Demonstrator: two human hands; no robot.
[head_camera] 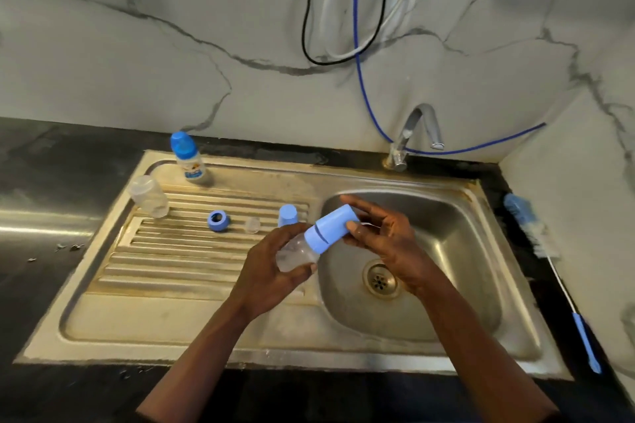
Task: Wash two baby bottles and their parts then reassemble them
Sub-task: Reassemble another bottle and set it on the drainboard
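L hand (271,271) grips bottle (296,252) body; R hand (374,233) pinches cap (335,225); long axis tilts up-right, cap end nearer R.

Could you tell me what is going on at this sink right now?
A person holds a clear plastic baby bottle over the steel sink, left hand gripping its body, right hand holding its pale blue cap. A second clear bottle body, a blue screw ring, a clear teat and a small blue cap sit separate on the ribbed drainboard.
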